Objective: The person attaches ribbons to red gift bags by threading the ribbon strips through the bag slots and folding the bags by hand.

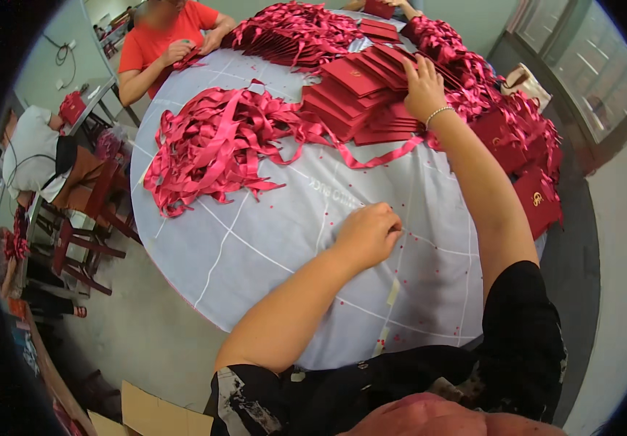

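Observation:
My right hand reaches to the far side of the round table, open, its fingers stretched over the right edge of a fanned pile of flat dark red paper bags. Some bags carry a gold emblem. My left hand is curled closed above the cloth near the middle, with nothing seen in it; the inner fingertips are partly hidden. Beyond it on the left lies a tangled heap of pinkish-red satin ribbons. One loose ribbon trails from the heap along the front of the bags.
A grey tablecloth with white lines has small red bits scattered on it. Bags with ribbons are massed at the back, and more bags line the right edge. A person in red works across the table. Wooden stools stand left.

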`<act>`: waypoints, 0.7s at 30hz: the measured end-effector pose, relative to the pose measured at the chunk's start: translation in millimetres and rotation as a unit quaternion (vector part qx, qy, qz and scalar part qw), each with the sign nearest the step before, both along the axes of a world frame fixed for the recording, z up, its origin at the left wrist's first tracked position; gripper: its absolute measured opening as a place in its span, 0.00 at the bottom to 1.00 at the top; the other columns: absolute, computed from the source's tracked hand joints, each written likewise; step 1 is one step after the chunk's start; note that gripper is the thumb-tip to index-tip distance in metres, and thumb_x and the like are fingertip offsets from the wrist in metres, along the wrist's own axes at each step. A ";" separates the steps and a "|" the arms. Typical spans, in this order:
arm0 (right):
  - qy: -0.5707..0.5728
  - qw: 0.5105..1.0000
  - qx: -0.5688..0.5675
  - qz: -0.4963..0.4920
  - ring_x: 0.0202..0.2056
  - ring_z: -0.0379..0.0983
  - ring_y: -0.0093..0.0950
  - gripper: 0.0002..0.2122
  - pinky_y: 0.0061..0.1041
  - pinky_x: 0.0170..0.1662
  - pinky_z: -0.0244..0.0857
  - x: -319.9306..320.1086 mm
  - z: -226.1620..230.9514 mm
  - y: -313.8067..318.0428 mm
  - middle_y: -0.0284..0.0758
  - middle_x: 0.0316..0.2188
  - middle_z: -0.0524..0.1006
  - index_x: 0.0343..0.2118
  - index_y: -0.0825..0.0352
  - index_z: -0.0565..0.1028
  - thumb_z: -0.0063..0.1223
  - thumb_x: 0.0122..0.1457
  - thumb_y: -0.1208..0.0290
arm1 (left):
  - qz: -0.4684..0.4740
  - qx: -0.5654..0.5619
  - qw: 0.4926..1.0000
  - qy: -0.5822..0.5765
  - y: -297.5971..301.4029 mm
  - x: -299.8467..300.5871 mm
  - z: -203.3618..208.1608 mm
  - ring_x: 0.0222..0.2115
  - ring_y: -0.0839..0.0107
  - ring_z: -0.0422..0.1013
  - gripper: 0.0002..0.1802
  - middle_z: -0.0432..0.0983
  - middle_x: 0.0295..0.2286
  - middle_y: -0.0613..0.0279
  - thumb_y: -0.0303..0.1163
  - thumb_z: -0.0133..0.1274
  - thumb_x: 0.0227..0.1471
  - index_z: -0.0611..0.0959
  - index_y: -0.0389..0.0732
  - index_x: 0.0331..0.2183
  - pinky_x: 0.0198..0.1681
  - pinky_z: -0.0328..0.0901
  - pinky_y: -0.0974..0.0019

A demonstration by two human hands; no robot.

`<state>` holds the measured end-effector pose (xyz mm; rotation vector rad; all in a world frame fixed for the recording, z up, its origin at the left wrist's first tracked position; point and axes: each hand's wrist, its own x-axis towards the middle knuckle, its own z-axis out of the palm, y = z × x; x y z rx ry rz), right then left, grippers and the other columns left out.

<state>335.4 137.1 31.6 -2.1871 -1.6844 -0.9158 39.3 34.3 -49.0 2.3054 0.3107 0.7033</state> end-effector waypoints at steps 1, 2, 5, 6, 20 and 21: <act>0.002 1.000 -0.012 -0.008 0.65 0.50 0.46 0.37 0.54 0.61 0.52 5.4 2.4 5.9 0.45 0.64 0.56 0.65 0.57 0.57 0.55 0.49 0.73 | 0.005 -0.001 1.000 0.000 -0.1 0.3 0.4 0.32 0.56 0.73 0.05 0.74 0.30 0.58 0.29 0.59 0.47 0.81 0.40 0.28 0.36 0.68 0.56; 0.009 0.999 -0.030 -0.020 0.65 0.52 0.44 0.36 0.55 0.61 0.53 6.6 4.1 10.7 0.42 0.64 0.57 0.64 0.57 0.58 0.55 0.49 0.73 | 0.004 0.001 1.000 0.000 -0.3 -0.4 -0.1 0.33 0.56 0.73 0.05 0.74 0.30 0.58 0.29 0.59 0.47 0.81 0.40 0.28 0.37 0.68 0.56; 0.035 0.995 -0.090 -0.024 0.59 0.64 0.40 0.27 0.52 0.58 0.59 14.3 7.5 21.2 0.37 0.59 0.66 0.61 0.59 0.61 0.47 0.55 0.75 | 0.008 0.009 1.000 -0.003 0.4 -0.1 -1.2 0.33 0.56 0.72 0.05 0.74 0.30 0.58 0.30 0.59 0.47 0.81 0.41 0.28 0.37 0.67 0.55; 0.035 0.995 -0.091 -0.022 0.59 0.64 0.40 0.27 0.52 0.58 0.59 18.9 7.3 21.6 0.37 0.59 0.66 0.61 0.59 0.61 0.47 0.55 0.75 | 0.008 0.015 1.000 -0.005 0.1 0.4 -0.9 0.33 0.56 0.72 0.05 0.74 0.30 0.59 0.30 0.59 0.47 0.81 0.41 0.28 0.37 0.67 0.55; 0.453 0.807 0.269 0.269 0.46 0.77 0.36 0.12 0.32 0.47 0.71 10.9 49.2 -91.4 0.40 0.49 0.76 0.51 0.71 0.71 0.46 0.66 0.74 | 0.002 -0.070 0.997 -0.026 6.1 11.7 -7.4 0.32 0.55 0.73 0.09 0.76 0.33 0.53 0.32 0.58 0.48 0.82 0.38 0.32 0.37 0.68 0.56; 0.628 0.687 0.244 0.273 0.48 0.74 0.28 0.13 0.28 0.48 0.71 -27.5 53.7 -109.4 0.33 0.51 0.75 0.52 0.70 0.70 0.47 0.65 0.75 | 0.036 -0.127 0.991 -0.037 9.7 6.9 -12.3 0.32 0.53 0.74 0.12 0.77 0.35 0.51 0.34 0.58 0.48 0.82 0.37 0.34 0.38 0.68 0.54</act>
